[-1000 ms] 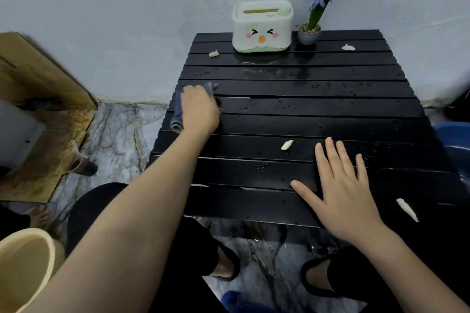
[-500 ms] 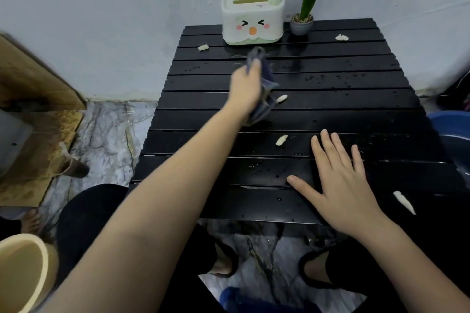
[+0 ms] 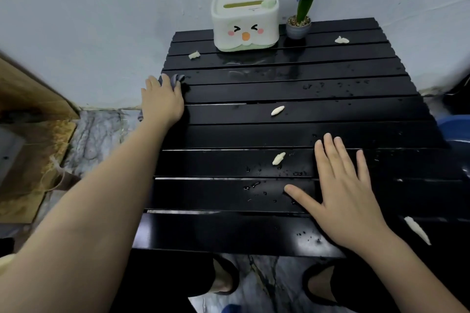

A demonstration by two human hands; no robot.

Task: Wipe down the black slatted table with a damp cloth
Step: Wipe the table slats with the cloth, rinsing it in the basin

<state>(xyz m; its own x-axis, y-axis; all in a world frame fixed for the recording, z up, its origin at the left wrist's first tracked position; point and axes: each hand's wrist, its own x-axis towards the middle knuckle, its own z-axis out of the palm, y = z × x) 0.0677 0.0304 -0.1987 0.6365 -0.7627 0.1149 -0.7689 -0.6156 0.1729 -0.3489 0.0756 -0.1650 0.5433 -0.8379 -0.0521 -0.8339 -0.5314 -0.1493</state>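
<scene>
The damp cloth (image 3: 178, 79) now lies at the far left edge of the black slatted counter (image 3: 318, 134), mostly hidden under the left hand (image 3: 162, 101), which presses it down with fingers extended; whether they curl round it I cannot tell. Half a second ago the cloth was lifted over the middle slats, so a stroke has swung back left, likely starting another pass. The right hand (image 3: 348, 198) stays flat and open on the near slats, bracing. Pale scraps (image 3: 277, 110) and water drops (image 3: 254, 185) remain, so plenty is unwiped. A tissue box (image 3: 245, 20) and potted flower (image 3: 298, 26) stand at the far edge.
</scene>
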